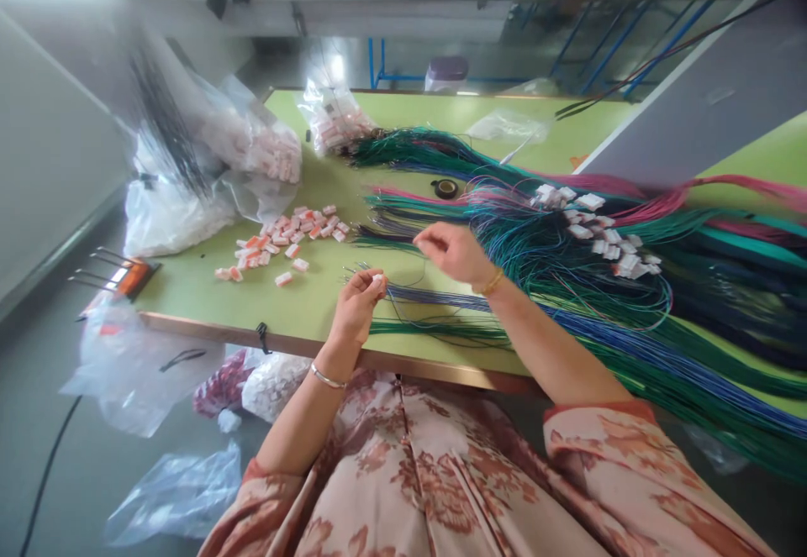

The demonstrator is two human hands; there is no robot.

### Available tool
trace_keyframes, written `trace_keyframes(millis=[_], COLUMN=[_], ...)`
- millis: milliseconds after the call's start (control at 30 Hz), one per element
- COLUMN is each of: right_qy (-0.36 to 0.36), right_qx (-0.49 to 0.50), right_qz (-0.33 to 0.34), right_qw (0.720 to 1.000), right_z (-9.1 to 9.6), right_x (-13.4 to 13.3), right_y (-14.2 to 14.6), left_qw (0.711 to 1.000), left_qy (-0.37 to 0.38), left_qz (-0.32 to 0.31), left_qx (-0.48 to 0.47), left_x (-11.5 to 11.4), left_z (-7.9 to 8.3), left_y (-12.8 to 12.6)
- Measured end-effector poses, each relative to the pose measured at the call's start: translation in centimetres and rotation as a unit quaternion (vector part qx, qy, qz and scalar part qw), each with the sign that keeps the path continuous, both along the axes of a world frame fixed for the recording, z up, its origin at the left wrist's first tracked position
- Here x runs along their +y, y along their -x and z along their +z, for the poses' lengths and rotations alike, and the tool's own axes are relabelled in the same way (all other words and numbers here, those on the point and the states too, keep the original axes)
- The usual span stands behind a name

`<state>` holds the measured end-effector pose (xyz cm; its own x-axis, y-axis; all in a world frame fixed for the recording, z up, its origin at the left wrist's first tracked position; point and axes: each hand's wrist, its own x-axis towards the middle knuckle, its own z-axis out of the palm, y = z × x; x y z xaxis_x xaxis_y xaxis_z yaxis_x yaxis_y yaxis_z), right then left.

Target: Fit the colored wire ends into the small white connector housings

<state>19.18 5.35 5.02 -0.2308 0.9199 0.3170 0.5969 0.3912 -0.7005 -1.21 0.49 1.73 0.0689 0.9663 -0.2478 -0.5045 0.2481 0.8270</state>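
Over slim plastic-coated wires, left hand around white block; right hand, hold unclear.

Left hand pinches a white connector; right hand hovers near wires; orange-white connectors lie scattered.

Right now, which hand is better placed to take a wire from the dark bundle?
Probably the right hand: its fingertips are close to the dark bundle, though I can't tell whether they already hold something. The left hand is near too, but occupied, pinching a small white piece.
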Motion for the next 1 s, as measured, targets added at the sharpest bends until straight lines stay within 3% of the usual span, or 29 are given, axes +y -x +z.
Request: trace_keyframes(millis=[167,433,800,900,1000], right_qy=[0.055,0.148,0.148,0.144,0.187], right_qx=[-0.179,-0.307,-0.277,-0.191,-0.052], right_qz=[-0.124,-0.113,-0.054,-0.045,-0.053], right_qw=[0.974,0.933,0.948,0.97,0.98], right_z=[-0.5,-1.8,-2.3,-2.3,-2.0], right_x=[5.3,9.0,9.6,9.5,9.2], right_y=[-4.0,-3.9,-4.9,-5.3,-5.8], left_qw=[1.0,0.999,0.999,0.999,0.999], left_qy=[0.015,0.028,0.035,0.032,0.035], left_qz=[-0.007,-0.004,-0.012,-0.012,-0.013], left_qx=[-0.013,-0.023,-0.026,-0.023,-0.018], left_x=[0.0,0.2,0.2,0.2,0.2], left_z=[-0.6,-0.8,-0.9,-0.9,-1.0], left_y=[0.3,0.6,0.6,0.7,0.7])
